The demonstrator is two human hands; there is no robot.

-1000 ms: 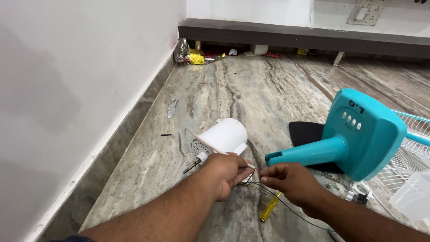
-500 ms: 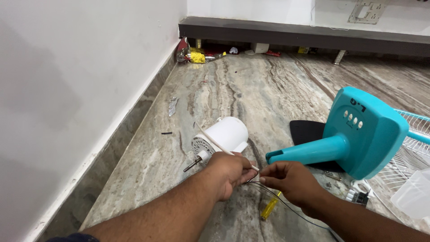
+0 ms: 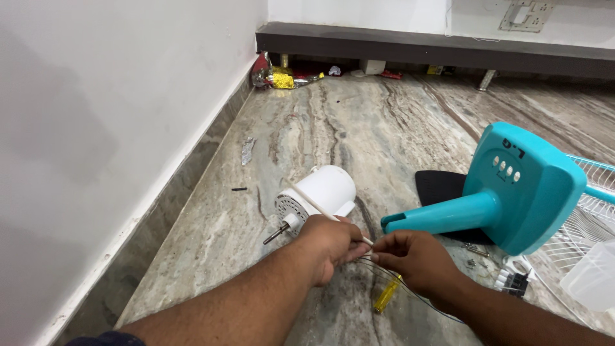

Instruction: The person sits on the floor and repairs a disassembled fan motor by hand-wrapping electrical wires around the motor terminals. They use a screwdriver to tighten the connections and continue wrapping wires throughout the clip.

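My left hand (image 3: 330, 247) and right hand (image 3: 413, 259) pinch thin, floppy wires (image 3: 366, 251) between them, just below the white motor (image 3: 319, 197); best gripped near the ends

On the marble floor (image 3: 333, 128), the left hand (image 3: 330, 247) and right hand (image 3: 416, 259) meet, pinching thin wires (image 3: 378, 269) just in front of a white fan motor (image 3: 317, 195), with a yellow screwdriver (image 3: 386, 296) below and a teal fan base (image 3: 506, 192) nearby.
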